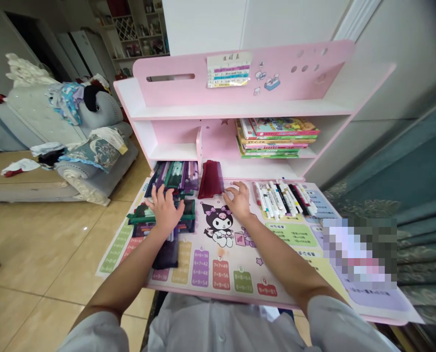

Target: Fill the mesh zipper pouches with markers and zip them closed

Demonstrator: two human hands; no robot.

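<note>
My left hand (164, 208) rests, fingers spread, over a green mesh zip pouch (189, 210) that lies on other dark mesh pouches. Behind it sit more mesh pouches (176, 175) with pens showing through, in purple, green and dark blue. A dark navy pouch (166, 253) lies partly under my left wrist. My right hand (239, 201) hovers or rests near the lower right corner of a dark red mesh pouch (211, 180), its fingers apart and curved. Whether those fingertips touch the pouch I cannot tell. To the right lies a row of loose markers (284, 199), mostly white with some black.
The desk mat (221, 266) carries printed multiplication tables and a cartoon figure. A pink shelf unit (240, 110) rises at the back, holding a stack of books (276, 139). A blurred object (359, 254) lies at the right. A sofa (82, 117) with clothes stands at left.
</note>
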